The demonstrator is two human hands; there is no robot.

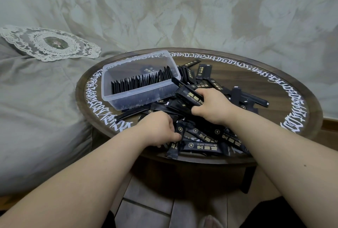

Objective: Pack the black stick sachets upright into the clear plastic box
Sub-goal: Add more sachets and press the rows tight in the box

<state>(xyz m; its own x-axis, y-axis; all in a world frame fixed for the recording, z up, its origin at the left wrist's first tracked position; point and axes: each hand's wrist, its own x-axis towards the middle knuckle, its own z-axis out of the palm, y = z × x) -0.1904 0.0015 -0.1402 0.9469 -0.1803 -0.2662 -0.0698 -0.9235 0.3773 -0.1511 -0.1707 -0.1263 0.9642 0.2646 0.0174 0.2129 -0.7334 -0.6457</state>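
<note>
Right hand: your right hand (212, 106) was curled round a bundle of sachets (190, 96), thumb underneath, fingers over the top.
Bundle axis: its long axis ran up and to the left, with the far end pointing at the near right corner of the clear plastic box (140, 79) and almost touching it.
Box from hand: the box lay up and left of your right hand, close by; that hand was plainly the nearer one to it.
Box contents: a row of sachets stood upright along the near long wall, and the far side looked unfilled.
Left hand: your left hand (157, 130) was down in the loose pile (201, 136), fingers curled and pinching a sachet at the near edge of the round table (274, 81).
Coming move, as a judgement: the bundle needed tipping from slanted to upright before going into the open far side.
</note>
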